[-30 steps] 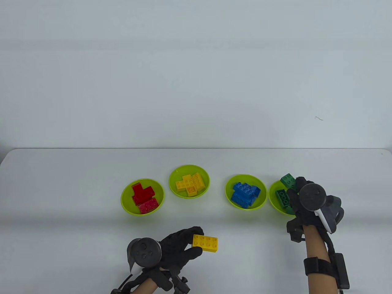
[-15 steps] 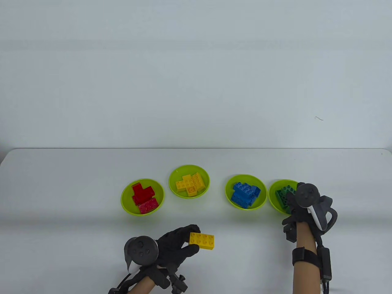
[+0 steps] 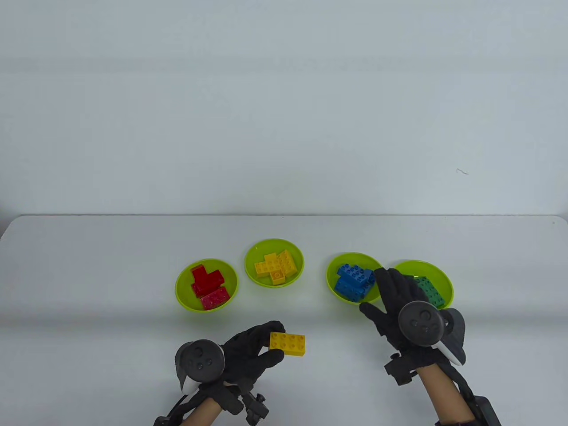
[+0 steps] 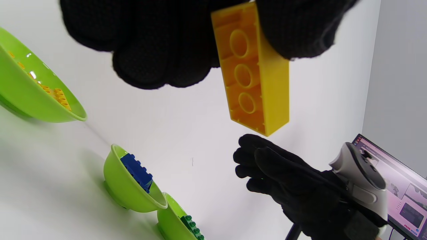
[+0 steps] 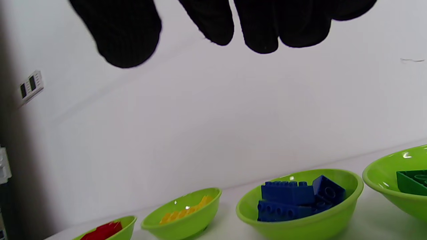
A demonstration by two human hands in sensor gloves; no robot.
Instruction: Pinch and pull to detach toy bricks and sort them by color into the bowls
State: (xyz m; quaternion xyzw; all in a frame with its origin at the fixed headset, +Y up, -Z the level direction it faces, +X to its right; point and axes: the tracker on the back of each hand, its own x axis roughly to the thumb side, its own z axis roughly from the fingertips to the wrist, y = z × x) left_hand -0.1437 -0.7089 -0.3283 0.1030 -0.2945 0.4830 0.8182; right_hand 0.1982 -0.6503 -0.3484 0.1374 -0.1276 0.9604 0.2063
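I see a plain white desk (image 3: 88, 266) against a bare pale wall, with four green bowls in a row. Taking the yellow-brick bowl (image 3: 254, 276) as my landmark: my left hand (image 3: 248, 355) is nearer me than that bowl, fingers (image 4: 300, 30) pinching a yellow brick (image 3: 287, 344) clear of the desk. My right hand (image 3: 392, 306) hovers to the bowl's right, fingers relaxed, holding nothing.

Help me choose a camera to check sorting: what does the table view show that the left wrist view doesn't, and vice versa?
Only the table view shows the bowl of red bricks and the yellow brick's studded top. Only the left wrist view shows that brick's hollow underside and a screen. Both show the left hand pinching it, the open right hand, and the blue bricks and green bricks in their bowls.
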